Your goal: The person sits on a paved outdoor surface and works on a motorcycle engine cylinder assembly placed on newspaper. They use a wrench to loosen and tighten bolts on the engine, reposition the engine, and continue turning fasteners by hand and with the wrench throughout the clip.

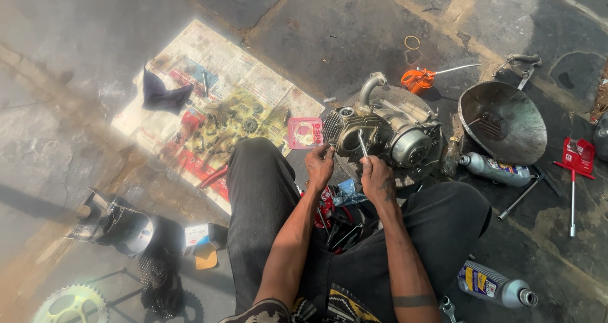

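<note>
place: outdoor repair workshop | signs: engine (pixel 386 133), sprocket (pixel 69 304), oil bottles (pixel 497 285)

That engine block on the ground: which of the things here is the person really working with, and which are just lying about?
In use:
- engine
- metal tool, held by right hand
- left hand, at the engine's edge

Lying about:
- metal bowl
- orange oil can
- two grey bottles
- red T-handle wrench
- dark cloth on newspaper
- sprocket

Spread newspaper sheets (pixel 215 101) lie on the ground left of the legs, printed red, yellow and white. Small pink square packet (pixel 304 133) at their right edge. Two grey bottles with colourful labels, one (pixel 495 169) under the metal bowl, one (pixel 494 285) bottom right. Red card tag (pixel 579 154) far right.
</note>
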